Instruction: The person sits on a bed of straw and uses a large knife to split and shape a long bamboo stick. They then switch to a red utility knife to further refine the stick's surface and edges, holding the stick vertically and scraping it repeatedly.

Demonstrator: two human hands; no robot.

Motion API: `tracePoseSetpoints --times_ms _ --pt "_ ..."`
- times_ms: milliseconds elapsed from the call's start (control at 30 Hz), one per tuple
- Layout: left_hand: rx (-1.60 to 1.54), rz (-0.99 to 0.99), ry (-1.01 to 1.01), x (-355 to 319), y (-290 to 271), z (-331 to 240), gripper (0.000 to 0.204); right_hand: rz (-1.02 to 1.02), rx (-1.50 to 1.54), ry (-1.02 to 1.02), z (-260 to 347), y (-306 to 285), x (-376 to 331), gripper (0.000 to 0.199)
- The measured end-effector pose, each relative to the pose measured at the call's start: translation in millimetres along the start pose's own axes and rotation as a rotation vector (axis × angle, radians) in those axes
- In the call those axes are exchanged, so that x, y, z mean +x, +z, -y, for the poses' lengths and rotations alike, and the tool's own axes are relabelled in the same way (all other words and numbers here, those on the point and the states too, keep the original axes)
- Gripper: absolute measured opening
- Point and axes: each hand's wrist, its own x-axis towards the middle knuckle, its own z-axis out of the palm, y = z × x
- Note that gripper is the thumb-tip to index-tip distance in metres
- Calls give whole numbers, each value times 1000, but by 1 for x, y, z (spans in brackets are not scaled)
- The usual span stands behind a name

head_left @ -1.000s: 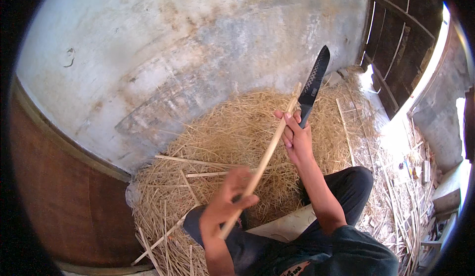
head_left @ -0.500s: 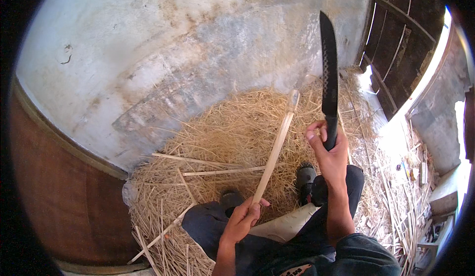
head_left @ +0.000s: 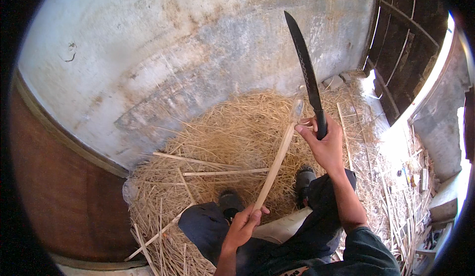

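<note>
A pale bamboo strip (head_left: 273,172) slants up and away from me, a whitish joint near its far end. My left hand (head_left: 243,225) is closed round its near end, above my left knee. In my right hand (head_left: 324,145) is a long black knife (head_left: 305,70), its handle gripped low and its curved blade pointing up, tipped to the left. The thumb and fingertips of that hand are at the strip's far end, touching it or nearly so; which, I cannot tell. The blade stands clear of the strip.
Straw-like shavings (head_left: 232,122) cover the floor, with loose strips (head_left: 227,172) lying across them. My shoes (head_left: 305,182) rest among the shavings. A stained wall (head_left: 198,53) rises ahead, a brown panel (head_left: 69,177) stands left, and dark boards (head_left: 408,38) are at right. More strips (head_left: 396,207) lie at right.
My right hand has come left to the strip's far end, and the knife blade has swung from upright to a leftward tilt. My left hand has kept its hold on the strip.
</note>
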Motion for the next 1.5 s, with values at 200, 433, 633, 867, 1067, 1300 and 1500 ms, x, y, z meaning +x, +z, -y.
tracePoseSetpoints --times_ms 200,433,633,867,1067,1300,1500 --pt "-87 35 -59 -2 0 6 33 21 255 -2 -14 11 -1 35" --pt "-205 76 -158 -7 -1 6 35 270 585 306 -12 -2 5 29" --pt "-530 243 -224 -8 -3 19 41 328 863 341 -20 -1 7 30" --pt "-466 176 -218 -5 -1 25 38 194 625 266 -32 2 5 28" --pt "-345 107 -209 -4 -5 23 36 8 396 46 -37 -1 7 29" --pt "-203 45 -202 -3 -5 19 34 102 -40 1 -17 -6 -1 56" --pt "15 -22 -168 -1 -6 12 33 42 -76 17 -23 -2 -2 42"
